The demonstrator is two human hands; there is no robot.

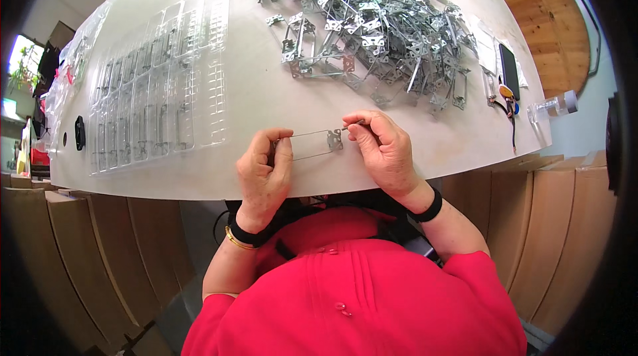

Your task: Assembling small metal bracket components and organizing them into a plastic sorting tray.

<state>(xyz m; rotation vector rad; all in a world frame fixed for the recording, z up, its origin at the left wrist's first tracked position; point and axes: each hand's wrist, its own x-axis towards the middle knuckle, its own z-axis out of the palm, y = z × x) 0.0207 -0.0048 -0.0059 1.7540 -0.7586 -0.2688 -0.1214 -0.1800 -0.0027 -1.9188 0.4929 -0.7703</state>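
Between my hands, just above the table's near edge, is a metal wire bracket (334,140) with two thin parallel rods and a small cut-out plate at its right end. My left hand (264,166) pinches its left end between thumb and fingers, hiding that end. Beside the plate, my right hand (384,150) is closed in a pinch, with a small dark bit showing at the fingertips; its kind is too small to tell. Beyond my hands lies a big heap of similar metal brackets (379,23). To the left, a clear plastic tray (211,100) holds several brackets in its slots.
A black phone (508,71), a tool with an orange and blue end (508,97) and a clear bottle (553,107) are at the right edge. A small black object (80,132) lies left of the tray. Cardboard boxes (541,223) stand below the table on both sides.
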